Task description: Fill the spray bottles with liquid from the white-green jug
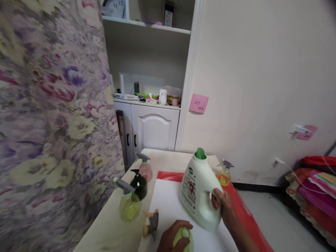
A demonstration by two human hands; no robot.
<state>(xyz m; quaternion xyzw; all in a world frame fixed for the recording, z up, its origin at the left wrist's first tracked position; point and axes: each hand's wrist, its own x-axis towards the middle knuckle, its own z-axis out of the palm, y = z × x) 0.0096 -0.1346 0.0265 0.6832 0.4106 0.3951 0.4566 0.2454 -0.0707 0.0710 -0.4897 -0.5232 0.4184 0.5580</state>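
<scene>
My right hand (226, 204) is wrapped round the handle of a large pale green detergent jug (193, 196), which tilts slightly to the left over the white sheet. Its cap is off and a green spout shows in the neck. At the bottom edge my left hand (174, 236) grips a small yellow-green bottle (187, 241) with an uncovered mouth; its lower part is out of view. A detached grey and tan spray head (151, 224) lies on the table to the left of that hand.
On the left stand a yellow-green spray bottle (130, 208), a dark green pump bottle (139, 185) and a pink spray bottle (145, 171). Behind the jug is a spray bottle with orange liquid (223, 176). A floral curtain (60, 122) hangs beside the table (105, 227).
</scene>
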